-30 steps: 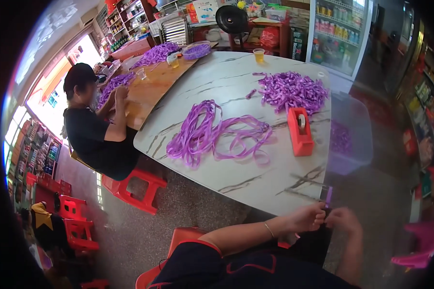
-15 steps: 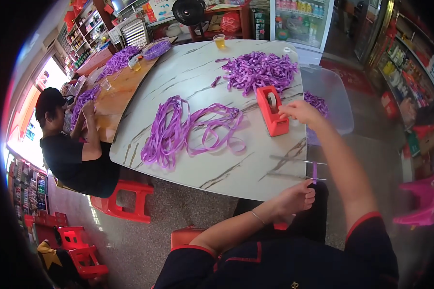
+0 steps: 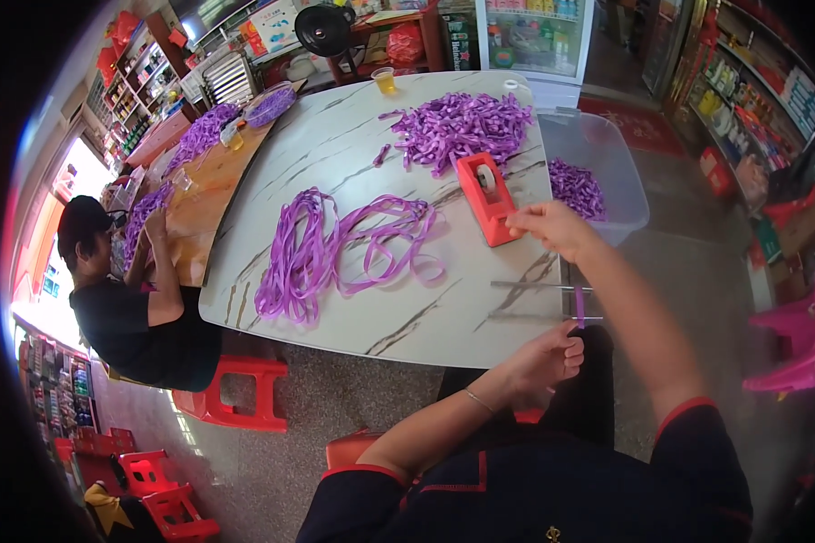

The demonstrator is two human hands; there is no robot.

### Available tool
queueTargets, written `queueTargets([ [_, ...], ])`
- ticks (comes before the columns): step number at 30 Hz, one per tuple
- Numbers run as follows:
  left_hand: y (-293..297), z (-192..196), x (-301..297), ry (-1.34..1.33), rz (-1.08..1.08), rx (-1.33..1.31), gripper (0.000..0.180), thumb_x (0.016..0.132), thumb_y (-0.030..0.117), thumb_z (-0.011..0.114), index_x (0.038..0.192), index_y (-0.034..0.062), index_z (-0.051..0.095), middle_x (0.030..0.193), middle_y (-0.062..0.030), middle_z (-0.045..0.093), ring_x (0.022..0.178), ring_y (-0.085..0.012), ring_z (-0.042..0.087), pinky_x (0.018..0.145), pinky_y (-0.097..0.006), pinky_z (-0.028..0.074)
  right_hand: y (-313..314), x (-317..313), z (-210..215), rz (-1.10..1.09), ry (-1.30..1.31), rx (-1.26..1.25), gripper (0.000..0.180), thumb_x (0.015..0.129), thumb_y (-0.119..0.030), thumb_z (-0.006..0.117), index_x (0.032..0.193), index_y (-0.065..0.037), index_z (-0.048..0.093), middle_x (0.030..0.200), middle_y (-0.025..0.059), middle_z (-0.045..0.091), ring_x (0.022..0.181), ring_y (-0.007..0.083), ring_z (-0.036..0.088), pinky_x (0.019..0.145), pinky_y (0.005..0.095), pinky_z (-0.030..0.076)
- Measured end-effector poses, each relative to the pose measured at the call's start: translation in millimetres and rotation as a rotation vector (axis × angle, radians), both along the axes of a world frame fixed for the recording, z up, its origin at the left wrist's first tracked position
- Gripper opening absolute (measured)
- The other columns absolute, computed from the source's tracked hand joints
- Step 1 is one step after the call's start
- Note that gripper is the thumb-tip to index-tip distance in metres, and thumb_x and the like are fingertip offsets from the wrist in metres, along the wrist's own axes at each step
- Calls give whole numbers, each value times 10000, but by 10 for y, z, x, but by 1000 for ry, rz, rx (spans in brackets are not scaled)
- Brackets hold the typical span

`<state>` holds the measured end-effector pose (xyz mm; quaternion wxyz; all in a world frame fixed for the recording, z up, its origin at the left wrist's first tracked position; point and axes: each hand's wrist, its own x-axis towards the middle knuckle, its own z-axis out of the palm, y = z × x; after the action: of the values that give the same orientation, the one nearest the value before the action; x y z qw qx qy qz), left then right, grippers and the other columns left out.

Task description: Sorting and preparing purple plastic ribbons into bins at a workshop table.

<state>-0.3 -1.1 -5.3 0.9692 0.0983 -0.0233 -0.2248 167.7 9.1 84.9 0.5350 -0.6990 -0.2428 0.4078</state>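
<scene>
One short purple ribbon strip (image 3: 579,306) pinched upright in left hand (image 3: 545,358), near table edge. Right hand (image 3: 549,226), fingers pressed together, at one red tape dispenser (image 3: 484,197). Two loose purple ribbon heaps (image 3: 462,127) on white marble-pattern table (image 3: 353,145); one clear plastic bin (image 3: 607,154).

A short purple ribbon piece (image 3: 579,306) stands nearly upright, pinched at its lower end, just off the counter's near edge at about five o'clock in the view. The red tape dispenser (image 3: 484,196) lies on the counter at about one o'clock, long and wedge-shaped, its roll apparently clear tape.
</scene>
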Motion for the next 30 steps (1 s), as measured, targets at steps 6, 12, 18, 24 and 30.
queueTargets([
  [6,0,30,8,11,-8,36,270,858,113,455,1105,169,363,692,18,352,652,-109,395,633,-246,382,-56,-109,-436,-67,-192,107,251,747,-263,669,785,-15,647,758,24,654,629,118,562,593,259,419],
  [12,-6,4,-8,5,-2,36,290,857,105,448,1130,163,369,697,13,354,663,-113,395,636,-243,368,-23,-129,-389,-197,-729,-82,212,698,-264,671,743,-57,662,665,63,641,618,181,605,579,311,447],
  [18,-25,-13,-9,27,-2,32,257,857,98,447,1100,173,407,710,8,365,670,-131,399,636,-246,365,-231,8,-317,-105,-1022,-376,177,726,-212,641,724,-35,647,658,58,637,605,145,596,551,294,426],
  [24,4,-1,6,7,-1,6,245,855,110,455,1086,184,422,702,10,350,673,-130,394,647,-250,362,-832,141,-179,412,-338,-111,157,747,-195,596,757,-42,634,644,6,607,604,76,543,572,257,420],
  [30,1,-17,15,-1,-13,1,244,856,107,446,1083,188,412,693,15,341,671,-126,384,644,-249,355,-1057,131,-101,601,-466,-387,214,773,-270,573,743,-65,625,659,7,619,615,103,567,572,273,427],
])
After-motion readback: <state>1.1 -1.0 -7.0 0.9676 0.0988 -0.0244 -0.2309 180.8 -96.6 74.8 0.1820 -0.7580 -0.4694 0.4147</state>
